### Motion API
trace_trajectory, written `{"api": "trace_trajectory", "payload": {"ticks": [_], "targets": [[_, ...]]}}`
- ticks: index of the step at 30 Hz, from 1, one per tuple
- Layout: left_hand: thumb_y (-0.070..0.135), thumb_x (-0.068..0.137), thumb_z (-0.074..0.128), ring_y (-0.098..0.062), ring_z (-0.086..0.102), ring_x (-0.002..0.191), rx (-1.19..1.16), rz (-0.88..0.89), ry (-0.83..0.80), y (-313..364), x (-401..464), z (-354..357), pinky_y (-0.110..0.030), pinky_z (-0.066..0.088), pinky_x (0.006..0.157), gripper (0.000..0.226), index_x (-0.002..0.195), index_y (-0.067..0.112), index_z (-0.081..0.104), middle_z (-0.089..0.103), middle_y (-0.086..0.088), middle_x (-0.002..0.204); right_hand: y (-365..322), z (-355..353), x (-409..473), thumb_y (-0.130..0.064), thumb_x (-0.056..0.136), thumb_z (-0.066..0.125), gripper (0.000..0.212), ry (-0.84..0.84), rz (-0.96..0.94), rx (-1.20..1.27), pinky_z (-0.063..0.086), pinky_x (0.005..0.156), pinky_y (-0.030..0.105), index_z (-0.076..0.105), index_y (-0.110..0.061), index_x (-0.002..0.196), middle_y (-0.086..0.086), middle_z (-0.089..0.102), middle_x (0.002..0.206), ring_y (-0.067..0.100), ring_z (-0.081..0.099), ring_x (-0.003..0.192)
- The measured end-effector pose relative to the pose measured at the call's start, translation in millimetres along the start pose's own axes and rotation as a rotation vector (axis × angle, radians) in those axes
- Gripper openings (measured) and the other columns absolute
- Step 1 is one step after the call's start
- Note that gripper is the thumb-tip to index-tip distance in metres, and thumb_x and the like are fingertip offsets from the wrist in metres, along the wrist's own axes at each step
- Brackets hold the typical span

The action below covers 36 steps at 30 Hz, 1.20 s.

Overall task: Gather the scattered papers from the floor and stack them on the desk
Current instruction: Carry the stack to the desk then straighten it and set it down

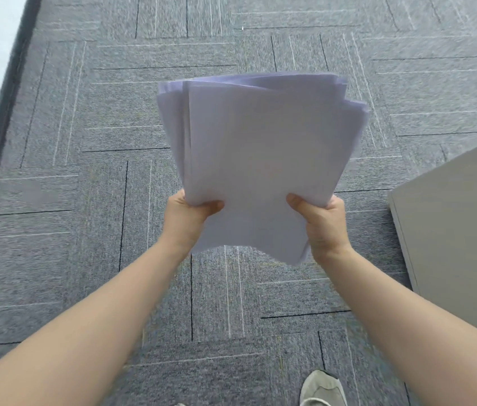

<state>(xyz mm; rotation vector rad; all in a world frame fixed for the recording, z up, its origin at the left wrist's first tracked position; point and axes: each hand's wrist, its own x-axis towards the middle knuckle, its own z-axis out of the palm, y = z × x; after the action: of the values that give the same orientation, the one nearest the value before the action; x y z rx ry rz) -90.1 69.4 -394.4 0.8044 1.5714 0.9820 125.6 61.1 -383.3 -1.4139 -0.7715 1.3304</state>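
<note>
Both arms are stretched out over the grey carpet [90,200], with the sheaf of papers [260,159] held up in the air between them. The left hand [186,219] grips its near left edge, thumb curled on top, and the right hand [323,222] grips the near right edge likewise. A grey desk [460,224] corner juts in at the right, apart from the papers.

A loose, uneven sheaf of blank white papers [263,159] is held up above the carpet, edges fanned.
</note>
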Motion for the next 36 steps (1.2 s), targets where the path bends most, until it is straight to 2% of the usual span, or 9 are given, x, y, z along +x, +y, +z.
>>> {"api": "trace_trajectory", "payload": {"ticks": [6, 10, 16, 22, 26, 29, 31, 33, 36], "targets": [[-0.003, 0.07, 0.078, -0.007, 0.068, 0.066, -0.012, -0.001, -0.026, 104, -46, 1, -0.022, 0.056, 0.063, 0.018, 0.082, 0.008, 0.071, 0.073, 0.001, 0.076, -104, 4, -39, 0.004, 0.078, 0.072, 0.016, 0.049, 0.007, 0.058, 0.055, 0.063, 0.027, 0.071, -0.012, 0.08, -0.005, 0.073, 0.072, 0.014, 0.069, 0.069], [-0.007, 0.071, 0.076, -0.006, 0.068, 0.065, -0.05, 0.028, -0.073, 184, -77, 8, -0.02, 0.056, 0.061, 0.02, 0.078, 0.011, 0.069, 0.073, 0.009, 0.069, -185, 5, -65, 0.003, 0.075, 0.074, 0.02, 0.084, -0.01, 0.091, 0.056, 0.064, 0.029, 0.077, -0.017, 0.07, -0.005, 0.075, 0.074, 0.016, 0.07, 0.072], [-0.009, 0.075, 0.071, 0.001, 0.063, 0.052, -0.055, 0.067, -0.135, 308, -122, 23, -0.016, 0.049, 0.049, 0.013, 0.076, 0.003, 0.066, 0.069, 0.013, 0.056, -304, 4, -97, 0.006, 0.079, 0.07, 0.023, 0.156, -0.065, 0.123, 0.055, 0.066, 0.027, 0.077, -0.015, 0.071, -0.006, 0.074, 0.071, 0.013, 0.07, 0.07], [0.001, 0.07, 0.079, -0.015, 0.066, 0.067, -0.05, 0.07, -0.183, 410, -162, 32, -0.032, 0.055, 0.064, 0.012, 0.074, 0.008, 0.07, 0.072, -0.001, 0.07, -408, -1, -134, 0.007, 0.078, 0.07, 0.024, 0.233, -0.14, 0.147, 0.052, 0.065, 0.027, 0.074, -0.014, 0.066, -0.007, 0.07, 0.067, 0.014, 0.065, 0.068], [-0.007, 0.077, 0.071, -0.003, 0.06, 0.049, -0.085, 0.102, -0.258, 473, -199, 47, -0.017, 0.049, 0.047, 0.015, 0.074, 0.007, 0.065, 0.067, 0.01, 0.054, -469, -10, -167, 0.009, 0.078, 0.069, 0.033, 0.287, -0.218, 0.159, 0.052, 0.065, 0.028, 0.077, -0.019, 0.064, -0.008, 0.07, 0.065, 0.014, 0.063, 0.068], [-0.007, 0.075, 0.072, -0.018, 0.064, 0.065, -0.078, 0.135, -0.317, 504, -222, 63, -0.03, 0.054, 0.062, 0.015, 0.074, 0.006, 0.067, 0.069, -0.007, 0.07, -507, -26, -196, 0.011, 0.079, 0.067, 0.035, 0.336, -0.264, 0.173, 0.051, 0.059, 0.024, 0.075, -0.017, 0.061, -0.008, 0.069, 0.063, 0.01, 0.063, 0.062], [0.002, 0.072, 0.078, -0.024, 0.064, 0.076, -0.028, 0.16, -0.356, 521, -236, 75, -0.042, 0.054, 0.073, 0.012, 0.074, 0.011, 0.071, 0.071, -0.015, 0.082, -528, -37, -215, 0.012, 0.079, 0.066, 0.031, 0.376, -0.295, 0.194, 0.051, 0.056, 0.022, 0.073, -0.013, 0.064, -0.006, 0.069, 0.063, 0.01, 0.063, 0.06], [0.007, 0.07, 0.08, -0.026, 0.065, 0.079, 0.007, 0.178, -0.412, 536, -252, 90, -0.044, 0.055, 0.077, 0.011, 0.074, 0.015, 0.073, 0.072, -0.015, 0.085, -545, -49, -236, 0.012, 0.08, 0.065, 0.021, 0.423, -0.315, 0.212, 0.051, 0.055, 0.022, 0.07, -0.007, 0.072, -0.005, 0.07, 0.064, 0.011, 0.064, 0.059], [-0.001, 0.075, 0.075, -0.024, 0.064, 0.077, 0.014, 0.187, -0.499, 554, -277, 116, -0.043, 0.054, 0.075, 0.011, 0.078, 0.009, 0.071, 0.07, -0.013, 0.084, -564, -70, -264, 0.011, 0.081, 0.064, 0.015, 0.514, -0.325, 0.261, 0.053, 0.056, 0.025, 0.069, -0.003, 0.08, 0.0, 0.071, 0.068, 0.016, 0.066, 0.063]]}}
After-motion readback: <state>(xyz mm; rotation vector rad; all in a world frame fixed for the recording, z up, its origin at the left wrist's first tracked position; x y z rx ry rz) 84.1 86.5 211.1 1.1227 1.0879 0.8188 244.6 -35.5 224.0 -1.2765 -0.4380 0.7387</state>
